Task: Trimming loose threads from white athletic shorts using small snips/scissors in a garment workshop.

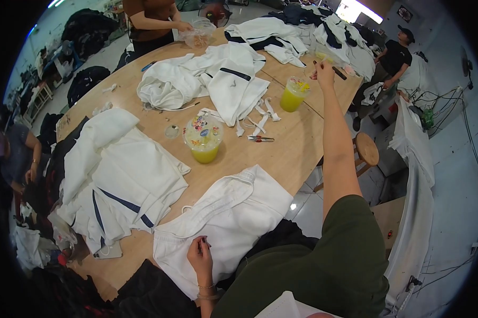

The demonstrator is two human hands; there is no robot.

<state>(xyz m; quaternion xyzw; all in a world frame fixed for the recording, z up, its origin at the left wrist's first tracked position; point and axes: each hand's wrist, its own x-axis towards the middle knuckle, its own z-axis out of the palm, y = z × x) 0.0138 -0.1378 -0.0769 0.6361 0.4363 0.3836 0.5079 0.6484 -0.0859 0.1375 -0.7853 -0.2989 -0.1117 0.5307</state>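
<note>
My right hand [324, 74] reaches far across the table, fingers pinched. A dark pen-like stick [339, 73] shows on both sides of it and appears to be held. Close by stands a lidded plastic cup of yellow-green drink [292, 98]; another yellow-green item [323, 52] sits just beyond the hand. My left hand [200, 257] is closed over white trousers [223, 212] at the near table edge. Something small and dark shows at its fingertips, too small to name. A second lidded drink cup [204, 140] and red-handled thread snips [261, 139] lie beyond the trousers.
Folded white garments with navy stripes [122, 175] lie at left, and more white garments [217, 74] sit mid-table. White fabric strips [260, 119] lie near the snips. A person [151, 21] handles a clear plastic bag [197, 33]. A wooden stool [366, 148] stands at right.
</note>
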